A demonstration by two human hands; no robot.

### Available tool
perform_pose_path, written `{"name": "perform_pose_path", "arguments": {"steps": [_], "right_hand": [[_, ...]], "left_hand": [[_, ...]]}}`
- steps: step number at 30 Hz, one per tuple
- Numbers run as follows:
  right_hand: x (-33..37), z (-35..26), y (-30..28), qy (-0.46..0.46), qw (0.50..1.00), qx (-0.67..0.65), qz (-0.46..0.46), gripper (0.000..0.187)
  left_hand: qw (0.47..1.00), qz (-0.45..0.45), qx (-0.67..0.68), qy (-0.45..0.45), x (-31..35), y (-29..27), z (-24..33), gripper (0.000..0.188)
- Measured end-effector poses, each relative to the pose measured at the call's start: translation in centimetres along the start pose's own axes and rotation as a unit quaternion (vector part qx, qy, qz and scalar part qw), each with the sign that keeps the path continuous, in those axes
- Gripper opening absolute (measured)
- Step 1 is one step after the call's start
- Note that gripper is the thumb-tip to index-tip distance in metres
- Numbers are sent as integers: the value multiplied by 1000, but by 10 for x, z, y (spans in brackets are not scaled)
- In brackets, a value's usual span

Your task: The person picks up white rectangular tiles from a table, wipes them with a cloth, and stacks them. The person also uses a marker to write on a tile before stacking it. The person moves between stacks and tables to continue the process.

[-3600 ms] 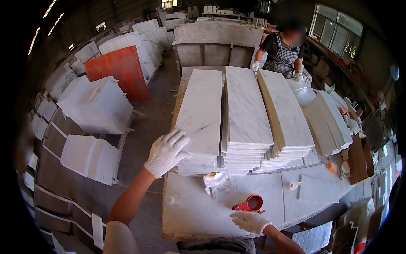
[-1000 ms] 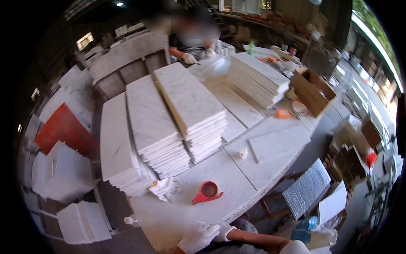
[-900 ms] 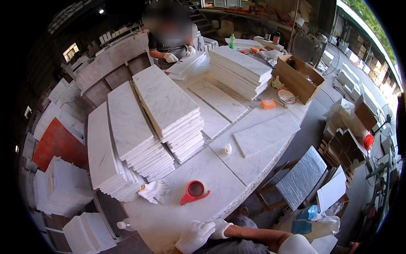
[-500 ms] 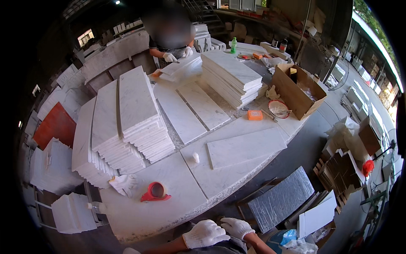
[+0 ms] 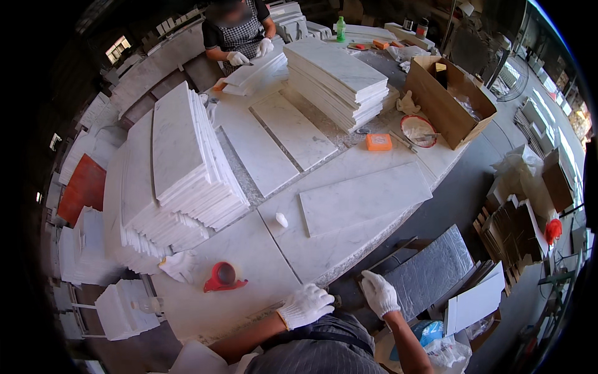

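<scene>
Both my hands wear white knitted gloves and are low in the view, in front of my dark striped clothing. My left hand (image 5: pixel 306 306) is by the near edge of the stone-topped table (image 5: pixel 249 268), fingers loosely bent and holding nothing I can see. Apart from it, my right hand (image 5: pixel 380 293) is raised beside a dark grey veined slab (image 5: pixel 436 274), its fingers loosely extended. Nearest on the tabletop are a red tape dispenser (image 5: pixel 224 277), a loose white glove (image 5: pixel 179 266), a small white lump (image 5: pixel 281 219) and a single white marble slab (image 5: pixel 366 199).
Tall stacks of marble slabs (image 5: pixel 177 143) stand on the left, another stack (image 5: pixel 336 71) at the back. A cardboard box (image 5: pixel 445 112), an orange box (image 5: pixel 379 142) and a red-rimmed bowl (image 5: pixel 418 131) are at the right. Across the table, a person (image 5: pixel 240 37) in gloves handles slabs.
My hands, close together before, have moved apart: the right to the right and up, the left slightly up. The view has shifted, showing more of my body. The co-worker remains at the far slabs.
</scene>
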State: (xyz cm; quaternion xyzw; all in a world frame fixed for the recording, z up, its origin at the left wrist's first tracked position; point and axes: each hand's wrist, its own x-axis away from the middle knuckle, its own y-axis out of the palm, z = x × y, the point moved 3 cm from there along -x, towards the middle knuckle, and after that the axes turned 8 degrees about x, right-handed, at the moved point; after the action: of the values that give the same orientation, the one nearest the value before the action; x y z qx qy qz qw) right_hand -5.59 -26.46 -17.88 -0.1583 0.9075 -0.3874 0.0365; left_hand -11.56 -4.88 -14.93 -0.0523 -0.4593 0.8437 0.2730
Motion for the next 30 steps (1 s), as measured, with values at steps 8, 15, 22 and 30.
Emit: {"name": "perform_pose_path", "arguments": {"steps": [8, 15, 22, 30], "right_hand": [[-157, -52, 50, -155, 977, 149, 2, 46], [-220, -32, 86, -215, 948, 227, -50, 50], [-277, 69, 15, -19, 934, 355, 32, 56], [-322, 163, -46, 178, 889, 409, 106, 57]], "left_hand": [[981, 151, -116, -46, -61, 15, -97, 48], [978, 199, -62, -4, -85, -7, -131, 49], [966, 258, -36, 0, -87, -10, -136, 40], [967, 251, -41, -8, -100, -24, -134, 27]]}}
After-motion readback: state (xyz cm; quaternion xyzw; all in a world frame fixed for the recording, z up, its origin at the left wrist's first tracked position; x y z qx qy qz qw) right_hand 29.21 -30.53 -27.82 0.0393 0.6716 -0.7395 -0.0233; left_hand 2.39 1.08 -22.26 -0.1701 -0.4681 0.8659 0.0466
